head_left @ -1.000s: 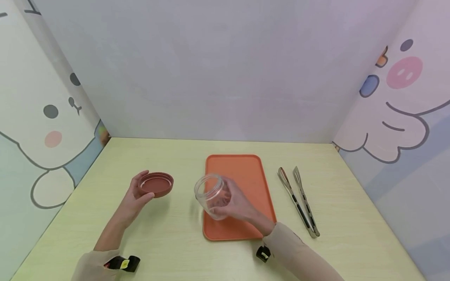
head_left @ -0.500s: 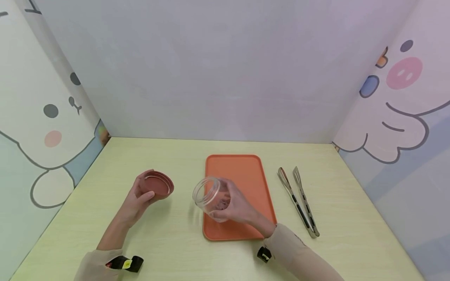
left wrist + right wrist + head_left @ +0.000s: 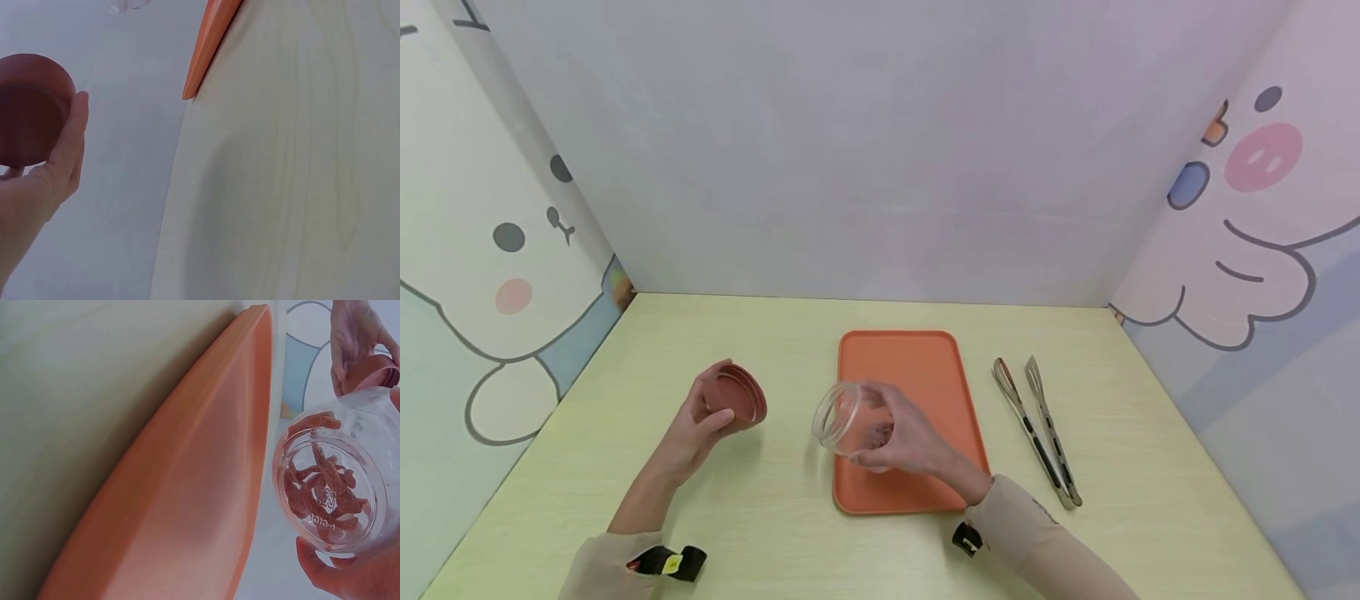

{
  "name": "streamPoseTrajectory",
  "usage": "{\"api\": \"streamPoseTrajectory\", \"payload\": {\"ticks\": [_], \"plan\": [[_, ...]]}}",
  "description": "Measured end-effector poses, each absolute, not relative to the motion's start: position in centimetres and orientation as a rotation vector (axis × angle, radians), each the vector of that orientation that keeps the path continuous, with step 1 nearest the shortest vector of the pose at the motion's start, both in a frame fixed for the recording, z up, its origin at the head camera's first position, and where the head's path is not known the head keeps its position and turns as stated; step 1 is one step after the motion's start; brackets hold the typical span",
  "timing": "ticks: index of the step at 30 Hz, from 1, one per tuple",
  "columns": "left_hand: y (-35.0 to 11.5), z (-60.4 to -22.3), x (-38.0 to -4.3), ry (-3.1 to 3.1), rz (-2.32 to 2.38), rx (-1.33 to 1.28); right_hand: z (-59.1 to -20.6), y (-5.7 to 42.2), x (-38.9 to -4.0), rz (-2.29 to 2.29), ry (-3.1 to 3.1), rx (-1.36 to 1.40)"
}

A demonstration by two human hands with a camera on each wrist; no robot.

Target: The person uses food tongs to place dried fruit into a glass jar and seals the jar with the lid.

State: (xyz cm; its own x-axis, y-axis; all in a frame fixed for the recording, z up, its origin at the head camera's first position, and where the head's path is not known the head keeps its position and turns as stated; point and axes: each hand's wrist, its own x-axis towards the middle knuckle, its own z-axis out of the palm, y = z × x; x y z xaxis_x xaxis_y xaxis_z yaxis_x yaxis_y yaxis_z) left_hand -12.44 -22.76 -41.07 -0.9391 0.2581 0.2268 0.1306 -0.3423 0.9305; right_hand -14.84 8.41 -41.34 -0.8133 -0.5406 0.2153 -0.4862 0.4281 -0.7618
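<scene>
In the head view my left hand [image 3: 696,429] grips a reddish-brown round lid [image 3: 736,395] by its edge, its hollow side turned toward the jar. My right hand [image 3: 906,433] holds a clear jar [image 3: 842,421], tilted with its open mouth to the left, above the left part of an orange tray [image 3: 917,358]. Through the jar's bottom in the right wrist view, several reddish-brown strips [image 3: 325,481] show inside. The left wrist view shows the outside of the lid [image 3: 34,112] between thumb and fingers.
A pair of metal tongs [image 3: 1052,442] with black grip parts lies on the pale wooden table [image 3: 1150,467] to the right of the tray. Behind the table stands a plain grey wall [image 3: 880,167]; printed panels flank both sides.
The lid has been tipped further onto its edge, its hollow side turning right. The jar has tilted more to the left. Both hands stay almost in place; tray and tongs have not moved.
</scene>
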Motion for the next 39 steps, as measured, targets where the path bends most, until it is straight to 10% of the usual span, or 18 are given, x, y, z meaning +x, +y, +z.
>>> {"api": "streamPoseTrajectory", "payload": {"ticks": [39], "plan": [[-18.6,-40.5,-12.9,2.217,1.879,0.461,-41.4,8.7,-15.5,-0.904,2.881,-1.162]]}}
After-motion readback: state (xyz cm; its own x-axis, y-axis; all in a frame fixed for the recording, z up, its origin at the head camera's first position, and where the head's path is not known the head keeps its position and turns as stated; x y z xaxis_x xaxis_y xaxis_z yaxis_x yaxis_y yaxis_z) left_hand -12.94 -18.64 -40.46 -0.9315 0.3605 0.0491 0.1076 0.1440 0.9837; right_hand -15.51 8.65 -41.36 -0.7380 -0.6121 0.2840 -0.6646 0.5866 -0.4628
